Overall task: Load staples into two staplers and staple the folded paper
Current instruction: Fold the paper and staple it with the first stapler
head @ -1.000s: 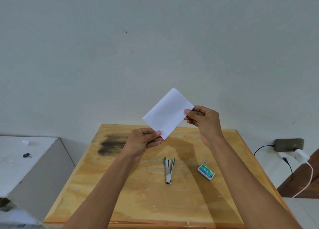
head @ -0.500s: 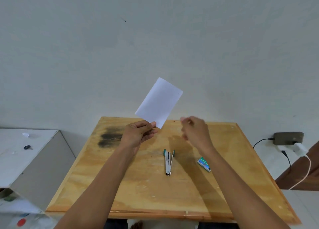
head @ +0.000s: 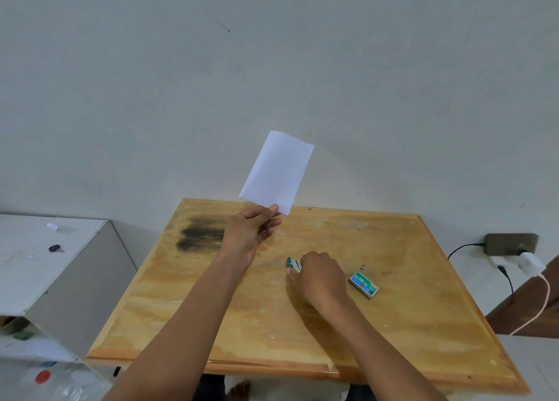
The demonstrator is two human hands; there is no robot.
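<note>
My left hand [head: 249,234] pinches the lower edge of a folded white paper [head: 276,172] and holds it upright above the far side of the wooden table [head: 230,316]. My right hand [head: 320,276] rests palm down over a teal and metal stapler [head: 293,263] lying in the middle of the table, with fingers curled around it; only the stapler's far end shows. A small green staple box [head: 363,284] lies just right of that hand. Only one stapler is in view.
A black scorch mark [head: 201,237] stains the table's far left. A white cabinet [head: 54,267] stands to the left of the table. A power strip with chargers and cables [head: 514,248] lies on the floor to the right.
My right hand let go of the paper and came down onto the stapler. My left hand now holds the paper alone and has turned it more upright.
</note>
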